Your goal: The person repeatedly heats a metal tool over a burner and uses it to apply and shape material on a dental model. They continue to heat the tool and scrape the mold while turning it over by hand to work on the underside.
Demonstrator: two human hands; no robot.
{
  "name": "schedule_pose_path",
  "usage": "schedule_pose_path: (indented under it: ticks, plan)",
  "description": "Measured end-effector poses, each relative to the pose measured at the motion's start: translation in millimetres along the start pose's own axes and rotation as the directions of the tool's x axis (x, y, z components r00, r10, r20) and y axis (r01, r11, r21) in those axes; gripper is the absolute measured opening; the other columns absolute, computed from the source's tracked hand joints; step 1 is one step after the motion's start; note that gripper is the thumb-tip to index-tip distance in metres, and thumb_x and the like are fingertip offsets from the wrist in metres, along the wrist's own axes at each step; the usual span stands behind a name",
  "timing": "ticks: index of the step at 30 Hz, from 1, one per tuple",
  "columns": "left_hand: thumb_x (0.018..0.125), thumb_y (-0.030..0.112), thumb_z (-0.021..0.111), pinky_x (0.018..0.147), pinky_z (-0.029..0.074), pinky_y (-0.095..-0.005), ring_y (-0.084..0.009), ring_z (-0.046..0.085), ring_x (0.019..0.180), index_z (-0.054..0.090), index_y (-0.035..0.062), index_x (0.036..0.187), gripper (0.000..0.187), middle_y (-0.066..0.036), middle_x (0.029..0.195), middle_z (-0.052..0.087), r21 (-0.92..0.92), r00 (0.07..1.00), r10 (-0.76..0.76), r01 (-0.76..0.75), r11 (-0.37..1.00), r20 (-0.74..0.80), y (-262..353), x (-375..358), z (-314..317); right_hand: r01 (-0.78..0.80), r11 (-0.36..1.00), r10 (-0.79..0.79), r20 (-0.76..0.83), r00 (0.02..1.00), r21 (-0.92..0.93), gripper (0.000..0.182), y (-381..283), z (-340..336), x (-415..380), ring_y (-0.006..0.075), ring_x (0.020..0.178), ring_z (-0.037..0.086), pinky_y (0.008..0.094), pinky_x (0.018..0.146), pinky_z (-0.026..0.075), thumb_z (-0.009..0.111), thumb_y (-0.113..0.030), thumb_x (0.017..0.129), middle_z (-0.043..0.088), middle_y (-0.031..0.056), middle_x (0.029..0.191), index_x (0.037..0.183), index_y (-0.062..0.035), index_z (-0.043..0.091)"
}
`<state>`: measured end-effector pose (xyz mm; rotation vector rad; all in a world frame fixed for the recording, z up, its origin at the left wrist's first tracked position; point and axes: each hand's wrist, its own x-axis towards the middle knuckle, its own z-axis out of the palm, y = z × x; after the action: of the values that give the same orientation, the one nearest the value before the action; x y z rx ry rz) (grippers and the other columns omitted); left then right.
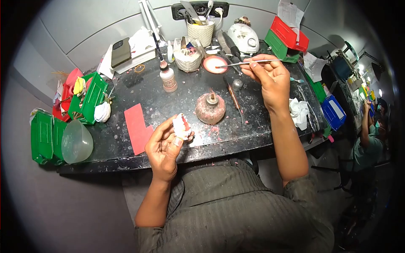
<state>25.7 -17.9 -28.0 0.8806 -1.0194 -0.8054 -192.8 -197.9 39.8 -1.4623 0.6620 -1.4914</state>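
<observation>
My left hand (164, 147) holds a white and red dental model (181, 126) between thumb and fingers, near the front edge of the black table (190, 152). A thin metal tool (249, 63) is pinched in my right hand (270, 80), pointing left. Its tip lies over a round dish (215, 64) with a red rim and a pale, bright middle. Between my hands stands a round glass burner (210, 108) with pink specks and a metal neck. Right of it lies a copper-coloured tool (233, 96). A red sheet (137, 128) lies left of my left hand.
A dropper bottle (168, 79), a bag-lined pot (188, 57), a tool basket (200, 33) and a white machine (243, 38) stand behind. Green boxes (90, 97) and a clear bowl (77, 142) are left. At right are crumpled tissue (298, 114), a blue box (333, 111) and a distant person (367, 145).
</observation>
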Motion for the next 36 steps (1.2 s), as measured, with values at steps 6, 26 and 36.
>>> schedule_pose_path:
  ticks: [6, 26, 36]
  plan:
    - [0.088, 0.022, 0.059, 0.08, 0.06, -0.0403, -0.0289, 0.068, 0.091, 0.049, -0.0139, 0.127, 0.054, -0.023, 0.106, 0.065, -0.005, 1.0, -0.016, 0.016, 1.0, 0.009, -0.6, -1.0, -2.2, -0.134, 0.982, 0.136, -0.01, 0.991, 0.132, 0.01, 6.0, -6.1, 0.3, 0.0272, 0.092, 0.071, 0.034, 0.08, 0.062, 0.058, 0.003, 0.094, 0.066, 0.0228, 0.102, 0.103, 0.0065, 0.056]
    - [0.088, 0.015, 0.06, 0.091, 0.054, -0.0421, -0.0298, 0.066, 0.097, 0.046, -0.0127, 0.132, 0.054, -0.024, 0.113, 0.063, -0.016, 0.999, -0.003, 0.004, 1.0, 0.044, -0.5, -3.9, -3.9, -0.26, 0.934, 0.224, 0.164, 0.961, 0.245, 0.014, -26.9, 6.2, -61.4, 0.0287, 0.09, 0.071, 0.034, 0.08, 0.062, 0.055, 0.003, 0.095, 0.067, 0.0243, 0.102, 0.108, 0.0076, 0.053]
    - [0.088, 0.016, 0.06, 0.092, 0.052, -0.0423, -0.0303, 0.065, 0.101, 0.046, -0.0136, 0.132, 0.055, -0.024, 0.114, 0.062, -0.043, 0.998, 0.04, -0.038, 0.998, 0.052, -1.5, -3.5, -5.6, -0.273, 0.896, 0.26, 0.084, 0.962, 0.351, 0.014, -18.1, 1.9, -58.9, 0.0284, 0.092, 0.071, 0.0338, 0.08, 0.062, 0.055, 0.002, 0.095, 0.066, 0.0256, 0.103, 0.108, 0.0079, 0.053]
